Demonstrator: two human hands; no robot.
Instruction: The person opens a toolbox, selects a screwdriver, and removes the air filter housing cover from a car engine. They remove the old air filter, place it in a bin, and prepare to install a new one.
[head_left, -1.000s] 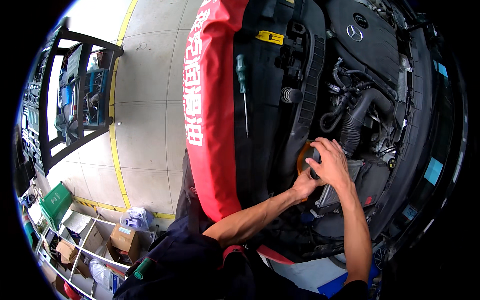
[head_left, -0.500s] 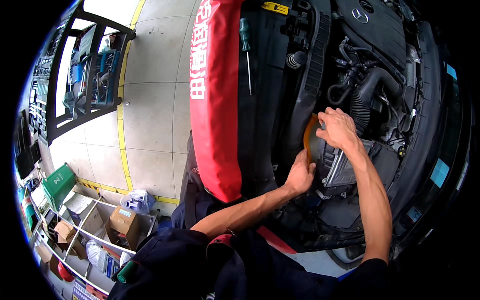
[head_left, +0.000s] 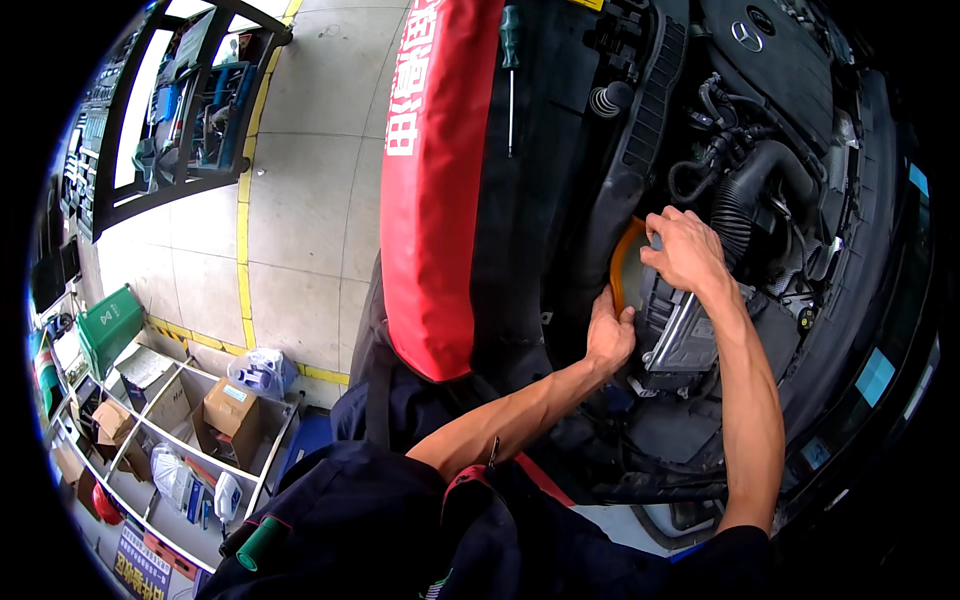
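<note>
A curved part with an orange rim point(head_left: 620, 262) and a pale, cloudy inner face sits in the engine bay, between the black front duct and a ribbed metal-and-black box point(head_left: 680, 335). My left hand point(head_left: 608, 338) is at its lower end, fingers along the rim and thumb on the inner side. At the upper end my right hand point(head_left: 692, 252) reaches over from the right, fingers bent and closed round its edge. A small grey bit shows between that thumb and fingers. The part's lower side is hidden behind my hands and the box.
A ribbed black hose point(head_left: 738, 205) rises beside my right hand. On the front panel lies a green-handled screwdriver point(head_left: 511, 60). A red padded cover point(head_left: 430, 250) drapes the car's edge. Behind on the left stand a tool cart point(head_left: 190, 120) and a partitioned shelf with cardboard boxes point(head_left: 228, 420).
The whole view has shifted slightly, so the engine bay sits a little further right. Both hands stay at the orange-rimmed part with nearly the same grip.
</note>
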